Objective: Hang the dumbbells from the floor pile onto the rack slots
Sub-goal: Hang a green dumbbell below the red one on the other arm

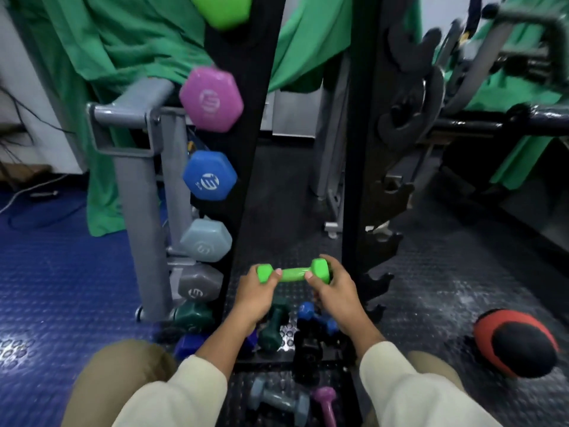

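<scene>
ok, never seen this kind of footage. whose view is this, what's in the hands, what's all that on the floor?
One picture, from a camera worn on a person's head, looking down at their own bare hands; no robot. The left hand and right hand each grip an end of a bright green dumbbell, held level above the floor pile of dumbbells. On the rack hang pink, blue, pale blue and grey dumbbells. A red and black ball lies on the floor at right.

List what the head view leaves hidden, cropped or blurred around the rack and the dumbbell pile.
- Top green dumbbell: cut by the upper edge.
- Rack's right-side slots: dark and blurred; occupancy unclear.
- Floor pile: partly hidden behind the left hand and right hand holding the small green dumbbell.
- Grey floor dumbbell: blurred.
</scene>
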